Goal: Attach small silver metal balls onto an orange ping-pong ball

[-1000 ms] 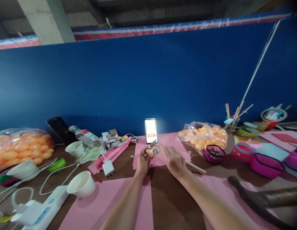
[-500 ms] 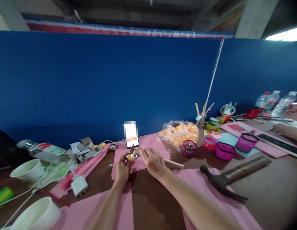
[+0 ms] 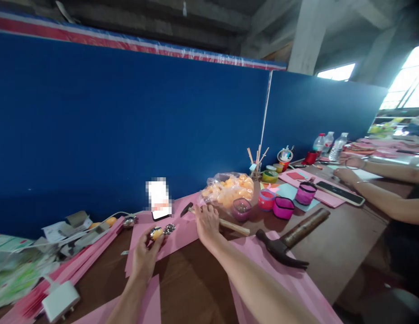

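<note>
My left hand (image 3: 147, 254) pinches a yellow-orange ball (image 3: 157, 233) with shiny silver bits on part of its surface. Just right of the ball, against the fingertips, a small cluster of shiny silver pieces (image 3: 169, 229) lies over pink paper (image 3: 177, 245). My right hand (image 3: 208, 225) is over the wooden handle of a small hammer (image 3: 234, 225), its fingers across the handle near the dark head. How firmly it grips is partly hidden. Behind the left hand stands a phone (image 3: 162, 215) with a blurred-out screen.
A clear bag of orange balls (image 3: 228, 189), a small bowl of dark bits (image 3: 241, 209) and magenta containers (image 3: 283, 208) stand to the right. A large claw hammer (image 3: 287, 240) lies on pink sheets. A white charger (image 3: 61, 300) is at left. Another person's arms (image 3: 381, 189) rest at far right.
My view has turned right. My right hand has drawn the small hammer away from the ball, to the right. My left hand still holds the ball.
</note>
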A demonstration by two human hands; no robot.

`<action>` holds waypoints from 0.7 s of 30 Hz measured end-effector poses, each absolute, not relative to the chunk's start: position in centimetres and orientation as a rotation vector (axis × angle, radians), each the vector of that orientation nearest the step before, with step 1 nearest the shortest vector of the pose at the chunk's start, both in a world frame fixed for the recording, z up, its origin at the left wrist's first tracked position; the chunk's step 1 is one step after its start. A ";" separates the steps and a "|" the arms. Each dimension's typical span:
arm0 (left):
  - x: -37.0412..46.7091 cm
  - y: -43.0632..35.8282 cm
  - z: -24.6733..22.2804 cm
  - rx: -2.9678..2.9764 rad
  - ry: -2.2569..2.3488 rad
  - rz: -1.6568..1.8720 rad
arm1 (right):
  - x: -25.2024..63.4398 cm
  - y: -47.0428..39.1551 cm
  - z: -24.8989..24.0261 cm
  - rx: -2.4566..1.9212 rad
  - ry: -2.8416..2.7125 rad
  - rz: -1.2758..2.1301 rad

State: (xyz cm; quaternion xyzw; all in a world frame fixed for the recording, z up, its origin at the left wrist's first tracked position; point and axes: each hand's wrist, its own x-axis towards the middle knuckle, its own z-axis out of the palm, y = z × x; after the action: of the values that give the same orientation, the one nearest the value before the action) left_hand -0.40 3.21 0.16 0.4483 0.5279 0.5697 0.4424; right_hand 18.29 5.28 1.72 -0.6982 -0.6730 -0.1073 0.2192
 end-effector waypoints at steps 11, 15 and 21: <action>-0.2 3.1 0.3 1.108 1.316 1.386 | 18.7 6.2 1.0 -2.106 -1.796 -0.169; -0.3 3.2 0.1 1.062 1.303 1.391 | 18.7 6.5 0.6 -2.107 -1.782 -0.180; -0.6 3.5 -0.2 1.076 1.299 1.382 | 18.7 6.5 0.3 -2.101 -1.759 -0.222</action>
State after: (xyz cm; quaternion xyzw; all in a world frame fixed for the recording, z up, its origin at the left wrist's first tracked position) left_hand -0.58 3.50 -0.24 0.4377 0.5281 0.5619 0.4623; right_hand 18.72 6.51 0.27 -0.7497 -0.6274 -0.0791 0.1950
